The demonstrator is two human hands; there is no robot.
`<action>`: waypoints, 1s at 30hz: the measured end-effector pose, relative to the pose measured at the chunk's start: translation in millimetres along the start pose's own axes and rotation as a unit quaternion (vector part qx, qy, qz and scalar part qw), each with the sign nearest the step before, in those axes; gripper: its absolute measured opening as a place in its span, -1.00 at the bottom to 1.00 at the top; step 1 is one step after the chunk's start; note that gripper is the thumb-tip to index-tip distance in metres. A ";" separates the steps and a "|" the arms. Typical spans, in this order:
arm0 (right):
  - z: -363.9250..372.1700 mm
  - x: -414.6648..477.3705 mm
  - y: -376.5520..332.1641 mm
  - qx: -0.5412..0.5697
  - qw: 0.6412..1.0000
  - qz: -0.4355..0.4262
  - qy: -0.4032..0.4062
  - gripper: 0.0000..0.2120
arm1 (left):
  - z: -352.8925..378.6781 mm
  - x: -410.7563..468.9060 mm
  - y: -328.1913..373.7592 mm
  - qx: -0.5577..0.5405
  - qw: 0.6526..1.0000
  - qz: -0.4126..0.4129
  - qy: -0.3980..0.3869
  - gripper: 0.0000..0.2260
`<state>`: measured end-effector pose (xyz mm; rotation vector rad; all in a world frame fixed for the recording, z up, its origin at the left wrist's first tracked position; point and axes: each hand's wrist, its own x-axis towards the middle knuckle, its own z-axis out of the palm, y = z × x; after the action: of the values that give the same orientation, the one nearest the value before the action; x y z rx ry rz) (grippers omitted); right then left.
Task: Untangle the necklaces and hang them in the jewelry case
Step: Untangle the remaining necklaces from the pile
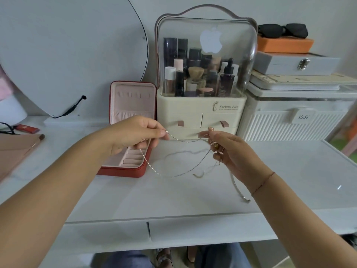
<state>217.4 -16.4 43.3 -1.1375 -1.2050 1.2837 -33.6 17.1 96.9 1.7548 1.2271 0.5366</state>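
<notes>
1. White counter (193, 194) is carrying an open red jewelry case (123, 172), standing just beside a cosmetics organizer (202, 107).
2. One thin chain (181, 140) is being pinched by the left hand (135, 132); the right hand (229, 151) is gripping the knotted necklaces (148, 165), which are sagging between both hands above the counter.
3. These chains are looking light, limp and snag-prone; pinching close to the knot is seeming safest.

Tangled necklaces (212, 149) held above the desk (173, 200) between left hand (133, 132) and right hand (231, 153), thin silver chain (168, 176) sagging in a loop, thicker chain (236, 187) dangling at right, red jewelry case (133, 101) open, pink-lined lid upright.
</notes>
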 end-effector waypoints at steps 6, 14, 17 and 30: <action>8.3 0.8 -5.6 -0.046 0.997 0.042 -0.043 -0.74 | 17.4 3.2 -11.4 -0.005 1.000 0.009 0.009 -0.85; 20.2 8.7 -13.8 -0.130 0.990 0.020 -0.056 -0.79 | 56.3 8.6 -18.3 -0.103 0.994 -0.035 0.001 -0.77; 23.8 11.0 -15.3 -0.131 0.989 0.018 -0.071 -0.80 | 68.3 11.2 -17.5 -0.160 0.987 -0.009 0.009 -0.78; 10.8 15.2 -14.9 -0.069 0.995 0.041 -0.059 -0.79 | 76.2 13.1 -24.0 -0.226 0.964 0.061 0.122 -0.90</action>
<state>206.7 -1.8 58.8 -1.2347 -1.3634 1.3630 17.2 -1.0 36.3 1.4058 1.0569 1.0447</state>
